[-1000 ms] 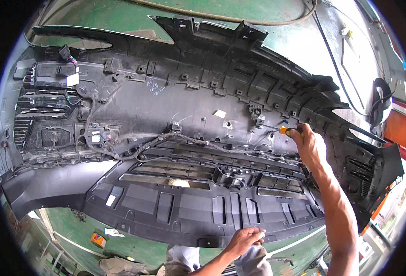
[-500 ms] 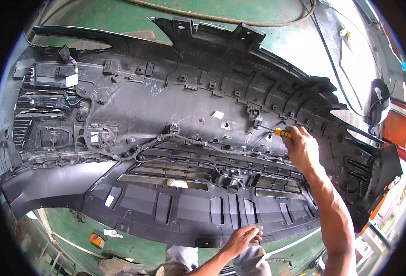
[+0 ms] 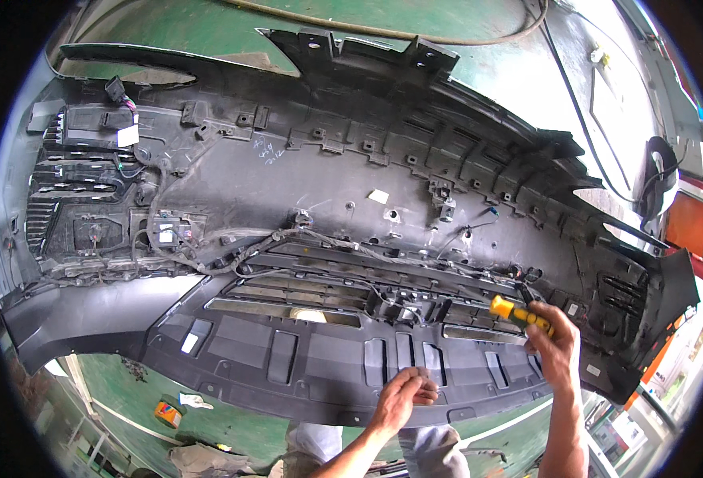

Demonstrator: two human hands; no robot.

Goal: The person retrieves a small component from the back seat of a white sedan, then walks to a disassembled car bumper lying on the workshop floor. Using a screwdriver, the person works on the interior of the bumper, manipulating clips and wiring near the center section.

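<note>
A large black car bumper [image 3: 232,183] lies in front of me with its inner side facing me. My right hand [image 3: 557,342] is closed round a screwdriver [image 3: 518,315] with a yellow and black handle, over the right part of the lower grille; its shaft is hard to make out. My left hand [image 3: 405,398], fingers curled together, is over the bumper's near edge; whether anything is in them is hidden. A wiring harness [image 3: 260,253] runs along the bumper's middle. Farther off, a short cable ends in a small blue connector [image 3: 492,212] near a black bracket [image 3: 444,203].
Beyond the bumper a hose [image 3: 367,32] curves over the green floor. An orange box [image 3: 168,414] and a white glove-like item [image 3: 196,401] lie on the floor at near left. At the right stand an orange-red panel [image 3: 690,223] and a black curved part [image 3: 656,175].
My right hand has drawn back toward me with the screwdriver, away from the bracket and the blue connector. My left hand has moved slightly up and to the left, over the near edge.
</note>
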